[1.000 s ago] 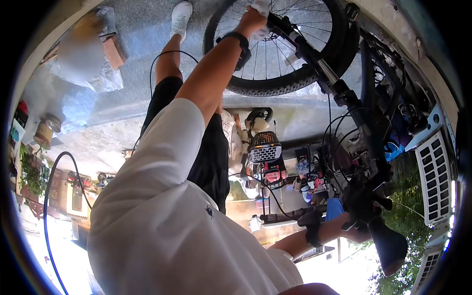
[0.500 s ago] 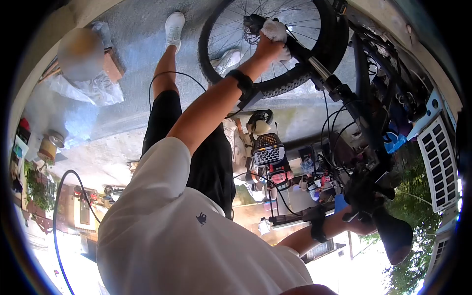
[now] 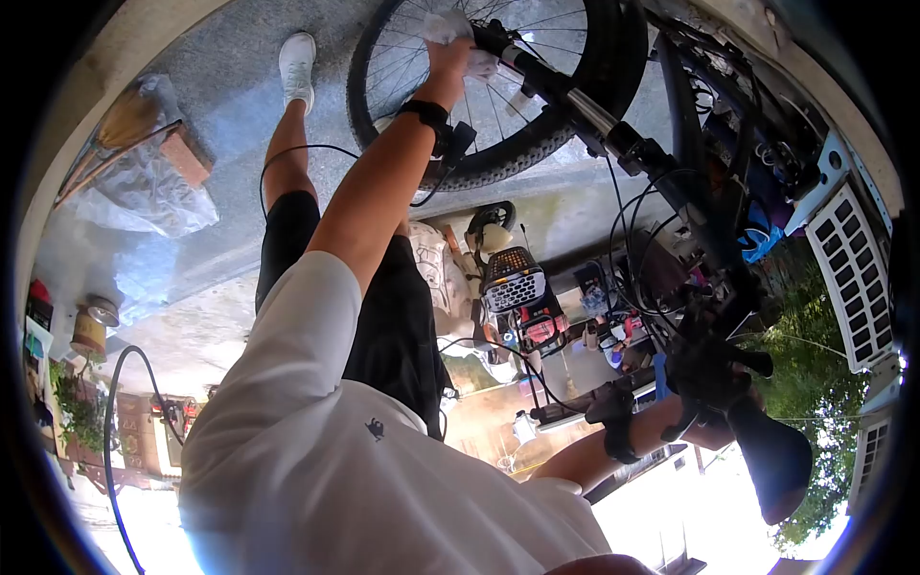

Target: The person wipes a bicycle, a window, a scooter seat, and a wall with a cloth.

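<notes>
My left hand (image 3: 450,56) is closed around a crumpled white cloth (image 3: 482,65), beside the lower end of a bicycle's front fork (image 3: 537,72). Behind it are the spokes of the knobby front wheel (image 3: 498,171). At the bicycle's handlebar (image 3: 709,369), my right hand (image 3: 711,433) sits behind the brake lever and the black grip (image 3: 771,460). Its fingers are mostly hidden, but it appears to grip the bar. Cables loop between the fork and the handlebar. Both wrists wear black bands.
A motorbike with a basket (image 3: 515,280) stands behind my legs. On the ground at the left lie a plastic sheet (image 3: 144,206), a brick (image 3: 184,158) and a broom (image 3: 129,115). A white slatted panel (image 3: 851,278) is at the right, and a cable (image 3: 113,422) loops at lower left.
My left hand and the cloth have shifted from over the fork's lower end to its left side, over the spokes. The whole view has shifted slightly. My right hand stays at the handlebar.
</notes>
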A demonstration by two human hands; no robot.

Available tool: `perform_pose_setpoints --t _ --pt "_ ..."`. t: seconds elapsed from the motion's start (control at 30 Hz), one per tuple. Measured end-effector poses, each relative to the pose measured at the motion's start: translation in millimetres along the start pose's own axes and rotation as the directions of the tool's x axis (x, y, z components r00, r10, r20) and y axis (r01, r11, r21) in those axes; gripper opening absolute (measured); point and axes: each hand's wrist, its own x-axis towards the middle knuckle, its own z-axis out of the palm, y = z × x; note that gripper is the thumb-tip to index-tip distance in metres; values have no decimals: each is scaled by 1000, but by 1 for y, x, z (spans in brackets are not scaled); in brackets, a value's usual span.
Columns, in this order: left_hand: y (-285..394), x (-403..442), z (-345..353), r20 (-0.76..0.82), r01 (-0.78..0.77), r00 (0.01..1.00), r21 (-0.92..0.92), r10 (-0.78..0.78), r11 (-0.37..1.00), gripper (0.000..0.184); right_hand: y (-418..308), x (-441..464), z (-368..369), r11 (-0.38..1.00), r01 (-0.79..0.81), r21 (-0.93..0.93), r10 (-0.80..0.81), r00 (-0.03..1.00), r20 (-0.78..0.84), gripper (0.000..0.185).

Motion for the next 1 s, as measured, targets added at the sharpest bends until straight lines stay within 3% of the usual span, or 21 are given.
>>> perform_pose_setpoints --t 0.17,0.27,0.3,0.37,0.4,0.43,0.47,0.57,0.63,0.77,0.8,0.87,0.9,1.0 --pt "-3 -14 -10 167 76 983 -9 -73 997 22 11 13 -10 994 -33 101 20 991 130 52" --pt "2 -62 7 187 97 972 230 -142 968 30 -9 20 6 992 116 53 -122 981 151 53" --pt "7 -85 15 190 102 971 234 -148 967 30 -9 15 16 980 21 197 -20 1000 -8 51" --pt "14 -124 30 249 112 955 194 -160 975 42 -7 12 15 936 -51 348 109 983 -147 49" --pt "8 -131 32 290 78 950 148 -119 986 52 -6 13 12 996 10 89 -3 997 -78 46" --pt "5 -133 34 295 89 943 229 -156 969 70 -6 15 12 998 44 -40 -46 998 -33 45" --pt "2 -138 36 286 96 945 219 -158 971 74 -6 16 11 982 89 -165 -89 996 12 44" --pt "-3 -165 48 289 96 944 214 -157 972 80 -7 17 12 986 97 -137 -94 995 35 38" --pt "-20 -177 58 305 103 939 193 -159 976 84 -5 15 18 996 72 46 -72 997 4 38" --pt "-24 -228 81 314 102 935 210 -166 972 80 -6 13 22 943 -28 331 46 998 -45 33" --pt "-27 -233 83 298 150 936 144 -187 978 76 -11 16 21 988 27 154 -24 1000 -16 32" --pt "-32 -245 79 307 212 925 70 -223 975 70 -10 17 19 996 90 -26 -89 996 28 31" --pt "-32 -249 76 319 274 912 -3 -259 962 63 -5 15 18 997 80 -1 -80 997 17 30" --pt "-23 -247 64 323 261 912 15 -252 965 63 -2 12 12 995 37 91 -41 998 47 31"
